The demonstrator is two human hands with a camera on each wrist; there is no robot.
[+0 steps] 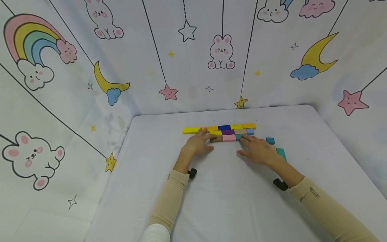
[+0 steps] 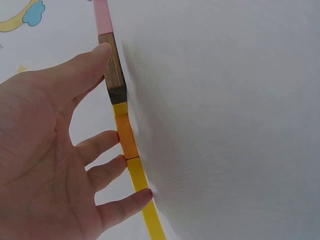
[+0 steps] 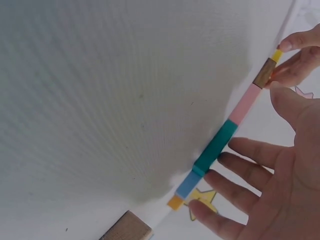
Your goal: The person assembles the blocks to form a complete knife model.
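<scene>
Colored blocks lie in three touching rows on the white table. The back row has a long yellow block (image 1: 190,130) and a dark blue block (image 1: 224,127). A purple block (image 1: 228,132) is in the middle row. At the front are a brown block (image 1: 216,139), a pink block (image 1: 228,137) and a teal block (image 3: 216,146). My left hand (image 1: 198,143) spreads over the rows' left end, its thumb at the brown block and fingertips along the orange block (image 2: 127,136) and yellow. Extended fingers of my right hand (image 1: 257,148) touch around the teal block.
To the right of the rows lie a small blue-teal block (image 1: 270,140) and a larger teal block (image 1: 281,154), the latter partly behind my right forearm. A wooden block (image 3: 127,229) shows low in the right wrist view. A patterned curtain (image 1: 193,67) stands behind the table (image 1: 223,201).
</scene>
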